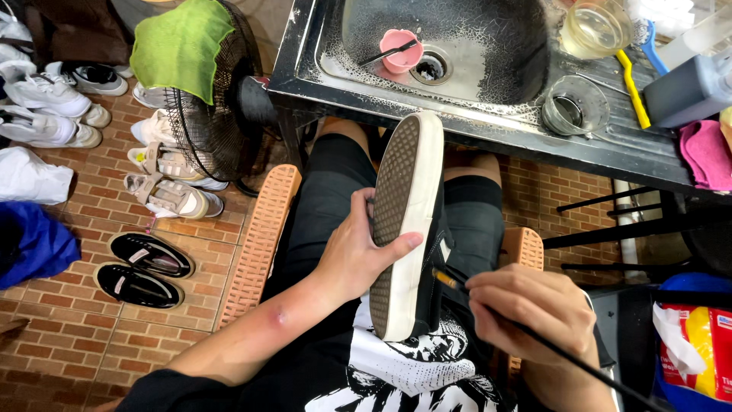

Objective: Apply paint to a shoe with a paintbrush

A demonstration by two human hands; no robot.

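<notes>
Shoe [408, 221] (sole up) below sink [488, 46].

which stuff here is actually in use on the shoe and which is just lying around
In use:
- black shoe, held sole-up by the left hand
- thin brush, in the right hand, tip at the shoe's side

Lying about:
- pink cup in the sink
- fan under a green cloth
- black sandals
- white sneakers

Shoe-cleaning workshop: sink [457, 91], shoe rows [53, 107]
</notes>
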